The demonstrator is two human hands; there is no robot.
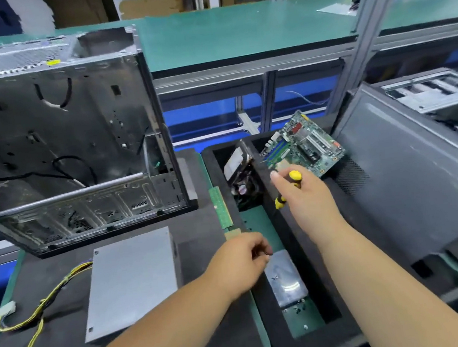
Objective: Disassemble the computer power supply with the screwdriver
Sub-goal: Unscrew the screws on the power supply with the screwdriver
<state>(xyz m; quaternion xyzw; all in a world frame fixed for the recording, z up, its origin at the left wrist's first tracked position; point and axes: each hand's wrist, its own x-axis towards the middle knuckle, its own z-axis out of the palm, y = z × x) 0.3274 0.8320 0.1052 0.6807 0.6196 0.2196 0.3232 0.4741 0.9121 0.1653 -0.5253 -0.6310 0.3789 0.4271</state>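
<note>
grey metal power supply (131, 281) lies flat on a dark foam mat (200, 233) at about 7 o'clock in the view, its yellow and black cable bundle (37, 306) trailing off toward 8 o'clock. its lid looks closed, so the opening-up seems not yet begun. an empty computer case (62, 152) stands open behind it at 10 o'clock, likely where the box came from.

the right hand (304, 196), near the centre and slightly toward 3 o'clock, is wrapped around a yellow and black screwdriver (288, 189), handle end up, and hovers over a black foam tray (288, 252) of removed parts. a green circuit board (304, 142) leans on the tray's far rim at 1 o'clock, probably set aside there to keep the mat free.

the left hand (241, 263), at about 6 o'clock, has its fingers curled at the tray's near edge, just above a shiny silver bag (285, 278) lying inside. something small may be pinched there, perhaps a screw, but the fingers hide it and i cannot tell.

the screwdriver's tip is hidden by the hand. motion blur softens the tray's contents; a dark part (242, 172) at 12 o'clock in the tray is hard to identify. a narrow green memory stick (220, 208) lies on the mat beside the tray.
</note>
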